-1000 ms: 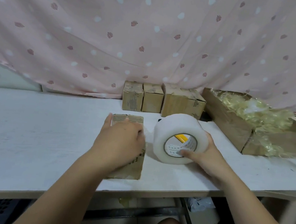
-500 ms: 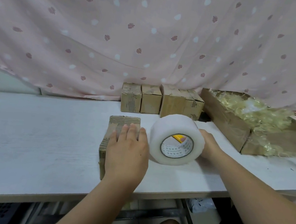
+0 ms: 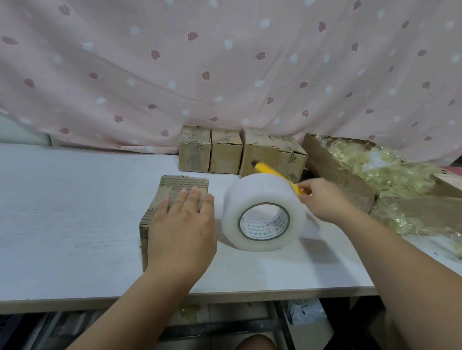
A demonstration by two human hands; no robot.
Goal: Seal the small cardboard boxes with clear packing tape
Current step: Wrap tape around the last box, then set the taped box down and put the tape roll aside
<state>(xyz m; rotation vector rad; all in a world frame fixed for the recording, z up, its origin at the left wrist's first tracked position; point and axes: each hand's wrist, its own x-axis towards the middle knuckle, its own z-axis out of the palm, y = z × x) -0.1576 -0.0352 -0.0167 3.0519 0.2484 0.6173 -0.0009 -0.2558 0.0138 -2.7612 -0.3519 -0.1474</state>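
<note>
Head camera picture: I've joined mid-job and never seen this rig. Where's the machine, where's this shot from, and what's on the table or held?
There is no machine: a person works bare-handed, and the one camera sits on their head, looking forward and down. The left hand lies flat on a small cardboard box on the white table. Beside it a big roll of clear tape stands on edge. Behind the roll, the right hand pinches a yellow tool, probably a cutter. More boxes line the back by the pink curtain; an open carton of crinkled yellowish film sits on the right.
</note>
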